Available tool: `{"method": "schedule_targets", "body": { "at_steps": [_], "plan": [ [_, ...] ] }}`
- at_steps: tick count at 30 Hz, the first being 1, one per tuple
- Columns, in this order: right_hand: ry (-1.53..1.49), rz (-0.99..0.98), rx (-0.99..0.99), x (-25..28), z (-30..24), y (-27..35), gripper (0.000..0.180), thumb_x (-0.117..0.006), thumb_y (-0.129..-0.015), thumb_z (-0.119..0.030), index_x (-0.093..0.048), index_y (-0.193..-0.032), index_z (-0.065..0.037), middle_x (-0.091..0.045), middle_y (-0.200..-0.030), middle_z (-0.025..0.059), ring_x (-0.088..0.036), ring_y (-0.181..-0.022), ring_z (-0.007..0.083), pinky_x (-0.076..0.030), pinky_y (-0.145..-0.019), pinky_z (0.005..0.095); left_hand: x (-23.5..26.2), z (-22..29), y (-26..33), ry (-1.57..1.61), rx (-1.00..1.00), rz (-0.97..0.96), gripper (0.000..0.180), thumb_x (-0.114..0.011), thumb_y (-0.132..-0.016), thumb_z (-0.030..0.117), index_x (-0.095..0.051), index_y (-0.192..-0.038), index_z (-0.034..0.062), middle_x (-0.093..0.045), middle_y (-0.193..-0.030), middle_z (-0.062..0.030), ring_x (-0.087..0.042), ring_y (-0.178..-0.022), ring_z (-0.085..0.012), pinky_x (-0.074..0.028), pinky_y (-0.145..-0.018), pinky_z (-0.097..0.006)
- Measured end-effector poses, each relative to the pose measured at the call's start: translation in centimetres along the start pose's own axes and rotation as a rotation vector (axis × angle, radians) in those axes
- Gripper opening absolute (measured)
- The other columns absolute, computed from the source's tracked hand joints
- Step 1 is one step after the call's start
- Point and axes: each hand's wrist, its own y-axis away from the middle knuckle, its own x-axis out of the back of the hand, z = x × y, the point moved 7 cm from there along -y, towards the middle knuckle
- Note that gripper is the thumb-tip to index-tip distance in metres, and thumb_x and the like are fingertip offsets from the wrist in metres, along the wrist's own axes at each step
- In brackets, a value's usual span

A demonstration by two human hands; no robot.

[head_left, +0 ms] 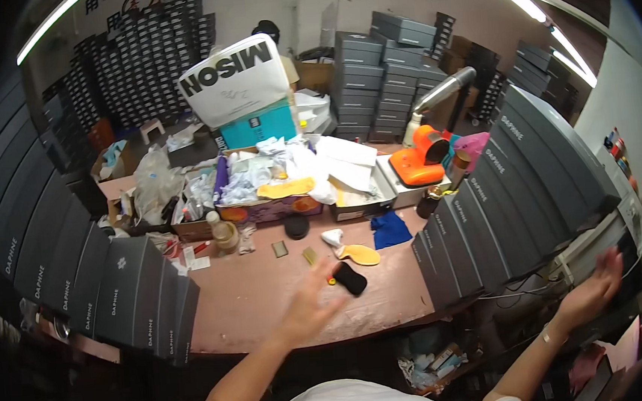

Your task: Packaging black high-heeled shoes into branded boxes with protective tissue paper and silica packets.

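Observation:
My left hand [313, 307] hovers over the pinkish worktable [247, 312], its fingers spread and nothing visible in them; motion blurs it a little. Closest to its fingertips are a black pad [350, 279] with a narrowed waist, a small tan block [309, 256] and a yellow insole-shaped piece [361, 255]. A crumpled white wad [332, 237] touches the yellow piece. Far to the right, my right hand [593, 288] is raised beyond the table's edge, fingers stretched out and apparently holding nothing. It is near a tall stack of dark grey shoe boxes [529, 165].
More grey shoe boxes [121, 291] stand along the left edge. Toward the back are a glass bottle [223, 234], a black round lid [297, 226], a blue cloth [391, 229], an orange device [415, 169] and a box of crumpled paper [261, 211]. A litter-filled bin [432, 365] sits below the front edge.

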Motion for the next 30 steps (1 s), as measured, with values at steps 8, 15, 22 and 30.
{"method": "schedule_targets", "body": {
  "at_steps": [8,15,22,30],
  "plan": [
    [-0.838,-1.561,-0.96,-32.7,-22.4,43.6,0.055,-0.057,-0.093,-0.015,-0.033,-0.142,-0.008,-0.053,-0.115,0.0114,-0.059,-0.094,0.0161,-0.052,-0.072,0.0278,38.9,-13.3,24.3,-1.045,0.595,0.557,0.04,-0.06,-0.089,0.022,-0.055,-0.116,-0.0066,-0.053,-0.122,-0.0216,-0.048,-0.114,-0.0383,-0.04,-0.098,-0.043],
    [-0.929,-1.552,-1.568,-50.1,-39.6,53.8,0.099,-0.077,-0.077,-0.036,-0.014,-0.147,-0.005,-0.052,-0.107,0.0124,-0.055,-0.09,0.0182,-0.052,-0.069,0.0321,41.6,-15.1,23.4,-1.272,0.737,0.469,0.056,-0.06,-0.087,0.041,-0.051,-0.121,-0.0023,-0.055,-0.117,-0.0213,-0.05,-0.11,-0.0376,-0.042,-0.09,-0.05],
    [-0.84,-1.522,-1.57,-44.4,-28.9,52.9,0.07,-0.082,-0.072,-0.028,-0.042,-0.125,-0.005,-0.047,-0.085,0.0025,-0.049,-0.068,0.0121,-0.044,-0.061,0.0261,34.4,-16.2,22.0,-0.36,0.797,0.414,0.052,-0.068,-0.084,0.036,-0.057,-0.113,-0.0058,-0.061,-0.113,-0.0232,-0.061,-0.1,-0.0337,-0.047,-0.087,-0.039],
    [-0.36,-1.389,-2.036,-32.7,-8.1,56.1,0.057,-0.061,-0.09,-0.041,-0.051,-0.122,0.005,-0.058,-0.116,0.0164,-0.057,-0.109,0.0237,-0.049,-0.089,0.0363,8.3,-31.9,16.7,0.984,1.061,0.226,0.062,-0.073,-0.083,0.036,-0.05,-0.12,-0.0076,-0.058,-0.112,-0.0158,-0.056,-0.103,-0.0219,-0.047,-0.087,-0.034]
  ]
}}
